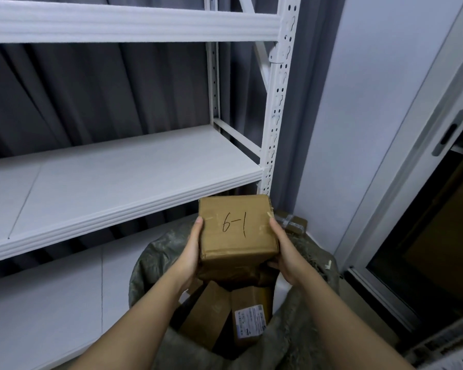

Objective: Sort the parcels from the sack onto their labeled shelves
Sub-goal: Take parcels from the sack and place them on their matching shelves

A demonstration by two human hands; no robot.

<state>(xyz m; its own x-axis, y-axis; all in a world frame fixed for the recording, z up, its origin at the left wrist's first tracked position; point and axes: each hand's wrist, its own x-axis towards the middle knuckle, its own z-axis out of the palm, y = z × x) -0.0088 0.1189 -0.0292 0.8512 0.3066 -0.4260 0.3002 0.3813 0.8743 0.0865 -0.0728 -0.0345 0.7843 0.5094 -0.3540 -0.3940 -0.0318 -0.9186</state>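
A brown cardboard parcel (237, 231) with "6-1" handwritten on its top is held above the open grey-green sack (308, 265). My left hand (191, 253) grips its left side and my right hand (284, 249) grips its right side, fingers curled under the box. Inside the sack lie more cardboard parcels (247, 313), one with a white printed label. The white metal shelf unit stands right behind, its middle shelf board (118, 180) just left of and above the held parcel.
A white upright post (277, 102) of the rack stands directly behind the parcel. Another taped box (292, 222) sits behind the sack by the wall. A sliding door frame (422, 166) is on the right. Grey curtain hangs behind the shelves; a lower shelf board (51, 303) is at bottom left.
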